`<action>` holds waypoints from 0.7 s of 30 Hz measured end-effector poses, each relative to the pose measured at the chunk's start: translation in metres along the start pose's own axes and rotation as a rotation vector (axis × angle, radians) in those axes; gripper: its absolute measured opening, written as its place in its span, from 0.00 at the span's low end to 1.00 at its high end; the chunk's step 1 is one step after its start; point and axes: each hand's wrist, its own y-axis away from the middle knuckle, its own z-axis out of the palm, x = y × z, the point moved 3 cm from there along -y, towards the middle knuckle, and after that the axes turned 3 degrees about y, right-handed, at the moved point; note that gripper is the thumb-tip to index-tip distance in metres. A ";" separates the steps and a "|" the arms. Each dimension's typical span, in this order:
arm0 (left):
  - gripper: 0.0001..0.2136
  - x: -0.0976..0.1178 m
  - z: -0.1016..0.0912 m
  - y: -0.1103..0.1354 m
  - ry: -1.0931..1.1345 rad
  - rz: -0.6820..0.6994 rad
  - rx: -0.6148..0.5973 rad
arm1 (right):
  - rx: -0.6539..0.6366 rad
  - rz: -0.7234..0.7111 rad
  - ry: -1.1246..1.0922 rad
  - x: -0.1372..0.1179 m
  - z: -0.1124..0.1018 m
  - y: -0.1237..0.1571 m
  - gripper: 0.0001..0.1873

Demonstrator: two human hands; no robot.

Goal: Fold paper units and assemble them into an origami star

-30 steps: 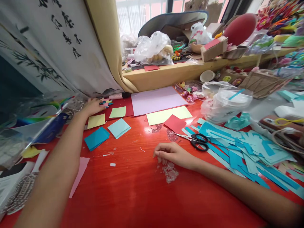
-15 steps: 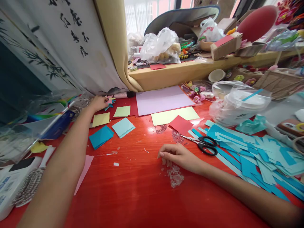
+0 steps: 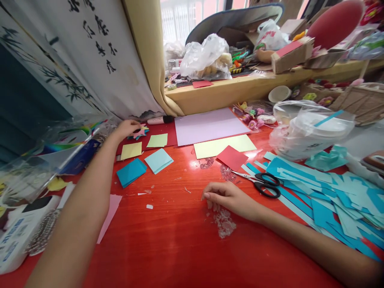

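Observation:
My left hand (image 3: 128, 129) is at the back left of the table, its fingers loosely bent and apart at the edge of a small stack of star-shaped paper cutouts (image 3: 141, 132) in pink, yellow and blue. Just in front lie a yellow paper square (image 3: 131, 151), a pale green square (image 3: 157, 141), blue squares (image 3: 131, 173) and light blue squares (image 3: 159, 161). My right hand (image 3: 226, 198) rests on the red table, fingers loosely curled and holding nothing. Beside it is a crumbly clear patch (image 3: 225, 225). Black-handled scissors (image 3: 267, 184) lie beyond it, by a red paper square (image 3: 231, 157).
Blue paper strips (image 3: 327, 196) cover the right side. Behind them stands a plastic bag with white bowls (image 3: 315, 130). A lilac sheet (image 3: 210, 125) and a pale yellow strip (image 3: 225, 146) lie at the back. A white bottle (image 3: 25, 234) and pink paper (image 3: 111, 216) are at left.
My left hand has drawn back slightly from the paper stars, which now show more and sit a little lower. My right hand keeps its place. The whole view has shifted slightly.

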 end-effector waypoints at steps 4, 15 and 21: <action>0.04 0.010 0.007 0.002 0.201 -0.028 0.038 | -0.003 -0.017 0.007 0.003 0.000 -0.001 0.11; 0.14 0.017 0.029 0.037 0.331 -0.218 0.076 | 0.083 -0.072 0.036 0.001 -0.001 0.001 0.12; 0.14 0.060 0.047 0.071 0.244 -0.094 0.096 | 0.562 -0.344 0.562 -0.004 -0.023 0.000 0.13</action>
